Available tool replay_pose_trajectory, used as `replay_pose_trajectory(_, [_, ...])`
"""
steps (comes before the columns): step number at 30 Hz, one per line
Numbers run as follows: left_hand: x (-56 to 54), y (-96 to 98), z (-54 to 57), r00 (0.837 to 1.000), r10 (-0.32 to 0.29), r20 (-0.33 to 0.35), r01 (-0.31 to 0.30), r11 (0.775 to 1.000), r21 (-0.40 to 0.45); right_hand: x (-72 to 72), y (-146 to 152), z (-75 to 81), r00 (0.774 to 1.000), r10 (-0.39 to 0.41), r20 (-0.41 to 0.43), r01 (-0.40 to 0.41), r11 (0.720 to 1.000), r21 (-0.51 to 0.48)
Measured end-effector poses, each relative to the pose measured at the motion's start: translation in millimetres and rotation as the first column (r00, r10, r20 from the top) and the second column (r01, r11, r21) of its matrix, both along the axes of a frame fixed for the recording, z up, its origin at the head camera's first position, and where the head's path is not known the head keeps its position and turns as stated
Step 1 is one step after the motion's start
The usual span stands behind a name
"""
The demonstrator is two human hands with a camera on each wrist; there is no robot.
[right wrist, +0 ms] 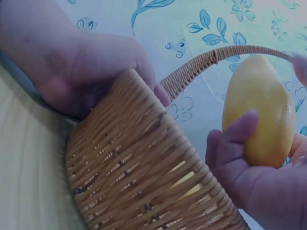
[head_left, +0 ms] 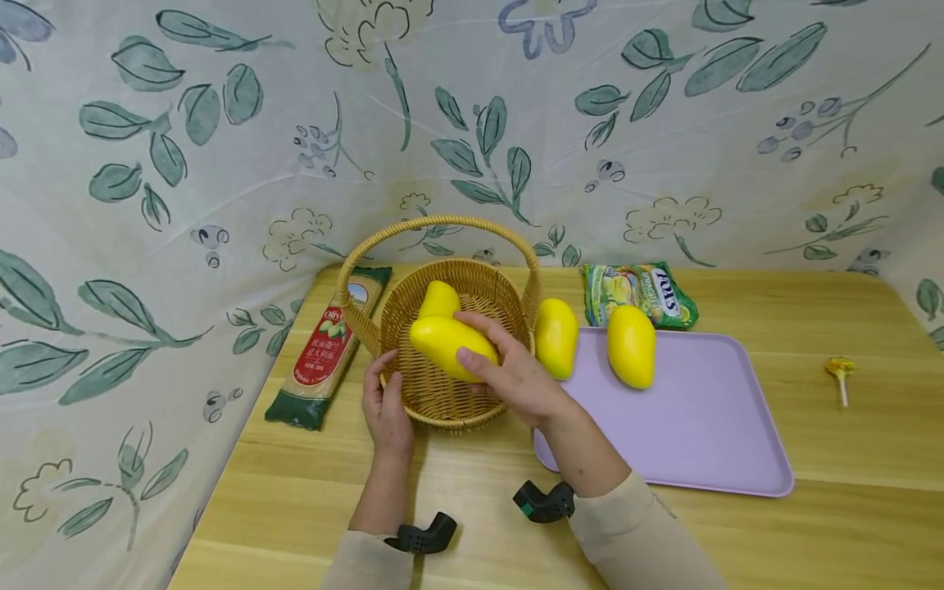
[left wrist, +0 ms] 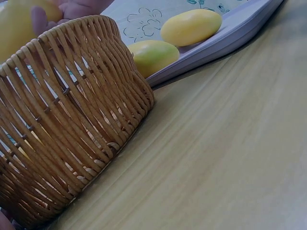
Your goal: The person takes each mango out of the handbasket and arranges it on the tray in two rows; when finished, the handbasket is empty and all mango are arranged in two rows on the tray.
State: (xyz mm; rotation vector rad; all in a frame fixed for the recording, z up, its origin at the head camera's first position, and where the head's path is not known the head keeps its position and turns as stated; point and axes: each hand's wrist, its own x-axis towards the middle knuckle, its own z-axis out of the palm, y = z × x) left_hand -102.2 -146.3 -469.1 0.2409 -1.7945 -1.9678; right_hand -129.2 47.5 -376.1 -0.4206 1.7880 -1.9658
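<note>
My right hand [head_left: 527, 381] grips a yellow mango [head_left: 445, 344] over the wicker basket [head_left: 457, 422]; in the right wrist view the thumb lies along the side of this mango [right wrist: 259, 110]. My left hand [head_left: 389, 414] holds the basket's near-left rim, and the right wrist view shows its fingers curled over the edge. Inside the basket another mango [head_left: 438, 299] sits toward the back, partly hidden by the held one. Two more mangoes are to the right: one [head_left: 556, 340] beside the basket at the tray's edge, one [head_left: 632, 348] on the lilac tray [head_left: 708, 426].
A pasta packet [head_left: 324, 352] lies left of the basket. Behind the tray is a green candy bag [head_left: 667, 299], and a lollipop [head_left: 841, 373] lies far right. The basket's tall handle [head_left: 442, 220] arches over its opening. A floral cloth [head_left: 472, 74] hangs behind the wooden table [head_left: 472, 508].
</note>
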Motion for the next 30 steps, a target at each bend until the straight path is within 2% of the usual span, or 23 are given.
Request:
replay_pose_trajectory(2, [0.5, 0.0, -0.2, 1.000, 0.006, 0.000, -0.006, 1.000, -0.001, 1.8, -1, -0.4, 1.000, 0.013, 0.013, -0.013, 1.000, -0.028])
replay_pose_trajectory(5, [0.8, 0.0, 0.2, 1.000, 0.011, -0.008, -0.011, 1.000, -0.005, 4.1, 0, -0.8, 1.000, 0.021, -0.005, -0.021, 1.000, -0.020])
replay_pose_trajectory(12, [0.2, -0.5, -1.0, 1.000, 0.019, -0.023, -0.019, 1.000, -0.004, 9.9, 16, 4.5, 0.989, 0.052, -0.138, -0.041, 0.996, 0.084])
replay_pose_trajectory(17, [-1.1, -1.4, -2.9, 0.999, 0.015, -0.030, -0.015, 1.000, -0.004, 9.3, 35, 12.3, 0.993, 0.058, -0.101, -0.046, 0.991, 0.122])
replay_pose_trajectory(20, [-1.7, -1.5, -3.6, 0.999, 0.005, -0.032, -0.005, 1.000, 0.009, 5.4, 48, 14.1, 0.997, 0.027, -0.073, -0.016, 0.989, 0.144])
replay_pose_trajectory(25, [-2.1, -1.6, -4.0, 0.999, -0.004, -0.032, 0.005, 1.000, 0.028, -1.6, 71, 14.1, 0.996, -0.074, -0.054, 0.081, 0.988, 0.135])
replay_pose_trajectory(30, [-1.4, -1.7, -3.8, 0.999, -0.013, -0.030, 0.014, 1.000, 0.027, -3.7, 88, 15.8, 0.985, -0.152, -0.081, 0.161, 0.981, 0.110])
